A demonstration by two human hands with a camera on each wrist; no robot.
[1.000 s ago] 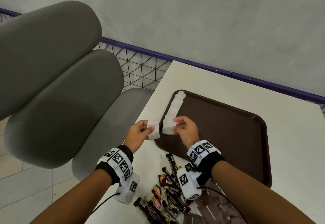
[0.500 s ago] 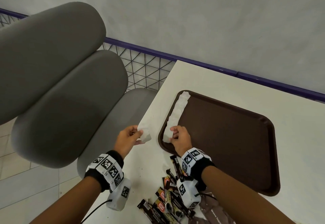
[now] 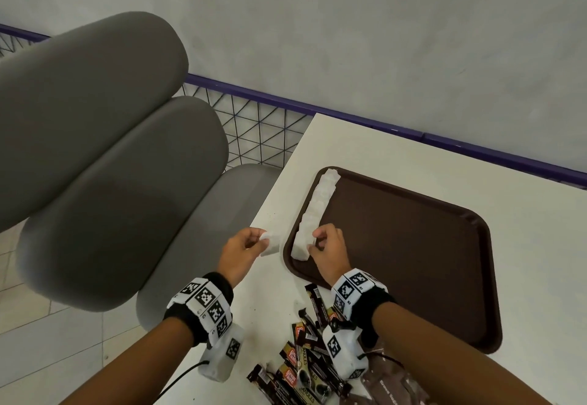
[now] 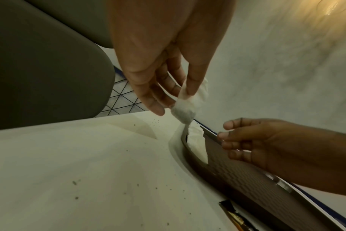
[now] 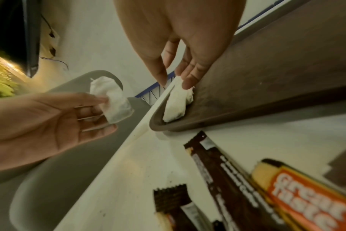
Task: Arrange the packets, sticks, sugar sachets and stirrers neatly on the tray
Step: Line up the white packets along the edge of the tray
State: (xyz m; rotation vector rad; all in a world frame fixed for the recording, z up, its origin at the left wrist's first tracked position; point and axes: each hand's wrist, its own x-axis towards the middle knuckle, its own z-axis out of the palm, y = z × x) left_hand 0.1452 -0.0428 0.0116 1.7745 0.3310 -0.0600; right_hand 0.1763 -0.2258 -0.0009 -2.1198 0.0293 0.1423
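A brown tray (image 3: 397, 261) lies on the white table, with a row of white sugar sachets (image 3: 319, 204) along its left edge. My right hand (image 3: 314, 240) pinches the far end of the nearest sachet (image 3: 300, 250), which lies in the tray's near left corner (image 5: 176, 106). My left hand (image 3: 260, 239) hovers just left of the tray and pinches another white sachet (image 3: 270, 244), seen hanging from thumb and finger (image 4: 185, 112). A pile of dark coffee sticks (image 3: 305, 360) lies on the table below my right wrist.
Brown packets (image 3: 390, 385) lie at the bottom edge beside the sticks. The table's left edge (image 3: 273, 201) runs close to my left hand. A grey padded chair (image 3: 111, 166) stands beyond it, and a purple-topped wire railing (image 3: 254, 131) and a grey wall lie behind.
My right hand has lowered its sachet onto the tray at the near end of the row. My left hand has drawn slightly left, away from the tray, still holding its sachet.
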